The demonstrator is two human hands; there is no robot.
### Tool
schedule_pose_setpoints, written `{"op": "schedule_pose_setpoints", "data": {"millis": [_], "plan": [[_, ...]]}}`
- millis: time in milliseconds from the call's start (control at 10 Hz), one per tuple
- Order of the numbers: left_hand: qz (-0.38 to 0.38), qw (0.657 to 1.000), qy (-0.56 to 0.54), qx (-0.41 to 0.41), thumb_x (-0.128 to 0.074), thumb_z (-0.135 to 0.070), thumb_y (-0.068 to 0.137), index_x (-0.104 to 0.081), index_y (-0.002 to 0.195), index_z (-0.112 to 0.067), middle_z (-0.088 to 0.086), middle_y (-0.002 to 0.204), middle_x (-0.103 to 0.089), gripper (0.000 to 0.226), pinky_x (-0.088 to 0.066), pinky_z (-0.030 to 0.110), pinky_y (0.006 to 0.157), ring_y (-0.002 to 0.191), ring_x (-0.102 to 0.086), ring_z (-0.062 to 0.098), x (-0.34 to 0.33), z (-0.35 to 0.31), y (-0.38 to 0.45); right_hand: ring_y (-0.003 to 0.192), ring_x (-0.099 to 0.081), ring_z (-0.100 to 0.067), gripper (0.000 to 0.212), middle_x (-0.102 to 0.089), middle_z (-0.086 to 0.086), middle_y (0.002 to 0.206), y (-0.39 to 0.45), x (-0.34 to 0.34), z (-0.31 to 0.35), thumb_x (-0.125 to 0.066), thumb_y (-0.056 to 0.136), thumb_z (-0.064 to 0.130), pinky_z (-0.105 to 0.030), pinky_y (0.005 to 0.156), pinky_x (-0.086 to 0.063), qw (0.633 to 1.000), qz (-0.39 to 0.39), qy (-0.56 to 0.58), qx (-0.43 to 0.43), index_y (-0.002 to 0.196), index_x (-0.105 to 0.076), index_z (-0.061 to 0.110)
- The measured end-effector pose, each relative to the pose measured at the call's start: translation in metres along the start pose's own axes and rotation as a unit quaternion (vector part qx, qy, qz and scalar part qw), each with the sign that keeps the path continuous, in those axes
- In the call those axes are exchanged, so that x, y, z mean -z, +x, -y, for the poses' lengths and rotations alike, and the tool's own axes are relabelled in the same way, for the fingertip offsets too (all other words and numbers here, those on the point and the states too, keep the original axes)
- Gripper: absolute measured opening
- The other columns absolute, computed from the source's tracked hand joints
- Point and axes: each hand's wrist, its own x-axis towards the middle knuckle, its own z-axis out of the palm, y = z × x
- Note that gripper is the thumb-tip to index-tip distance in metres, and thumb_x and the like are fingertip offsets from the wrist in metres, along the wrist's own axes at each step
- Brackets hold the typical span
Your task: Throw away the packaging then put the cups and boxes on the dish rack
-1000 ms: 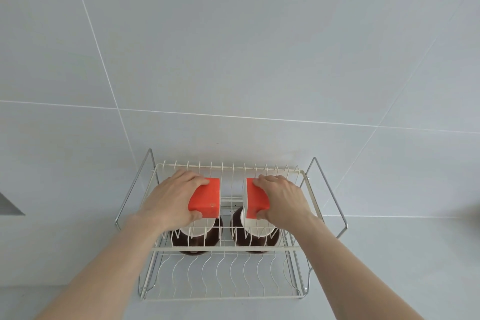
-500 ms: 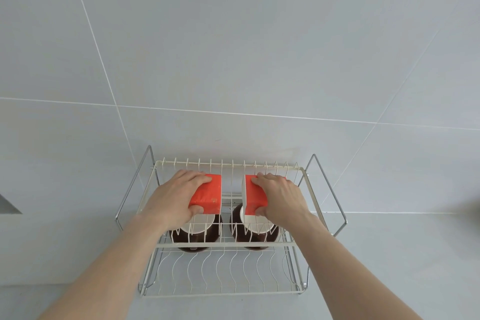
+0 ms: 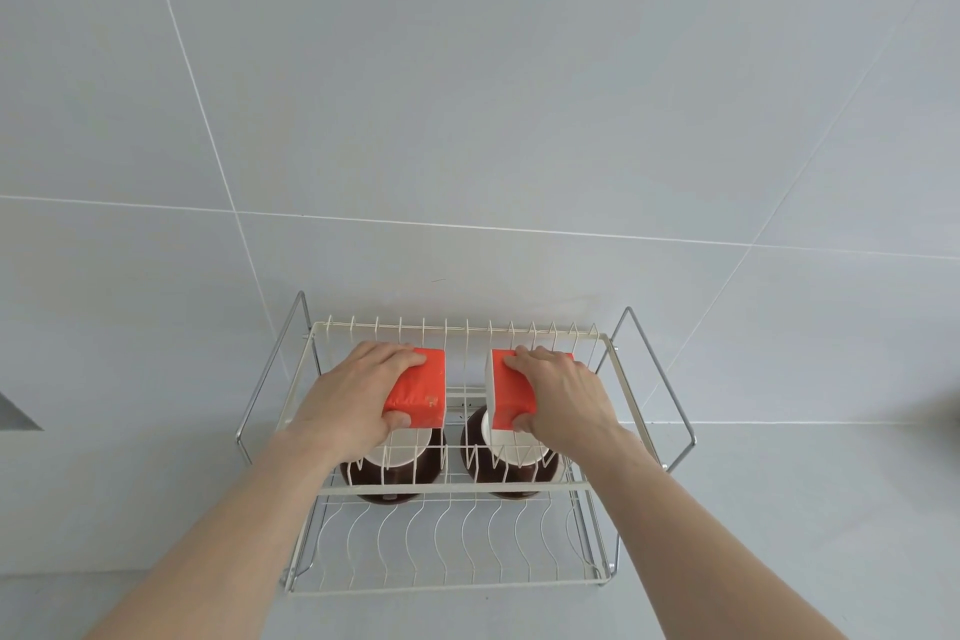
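A cream wire dish rack (image 3: 452,488) stands on the grey counter against the wall. Two dark brown cups with white bases, the left cup (image 3: 392,476) and the right cup (image 3: 511,470), sit upside down in its rear half. My left hand (image 3: 353,398) grips an orange box (image 3: 423,390) from above, over the left cup near the rack's back rail. My right hand (image 3: 563,392) grips a second orange box (image 3: 509,392) with a white side, over the right cup. Whether the boxes rest on the rack wires is hidden by my hands.
The rack's chrome side handles (image 3: 660,379) rise at both ends. Its front row of wavy wires (image 3: 447,543) holds nothing. A grey tiled wall (image 3: 467,120) stands directly behind, and a dark opening (image 3: 15,416) shows at the far left edge.
Both hands have moved the orange boxes slightly farther back and lower toward the rack's rear rail. The grips are unchanged.
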Motion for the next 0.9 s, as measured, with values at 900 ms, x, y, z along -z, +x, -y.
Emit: {"op": "schedule_pose_setpoints", "data": {"millis": [900], "plan": [[0.024, 0.997, 0.069, -0.015, -0.065, -0.055, 0.086, -0.028, 0.152, -0.034, -0.013, 0.16, -0.03, 0.079, -0.03, 0.037, 0.117, 0.147, -0.027, 0.013, 0.029, -0.015, -0.011, 0.135, -0.042, -0.026, 0.074, -0.049, -0.004, 0.145, -0.022, 0.031, 0.014, -0.067, 0.085, 0.055, -0.039, 0.108, -0.037, 1.0, 0.017, -0.01, -0.022, 0.145, -0.042, 0.018]]}}
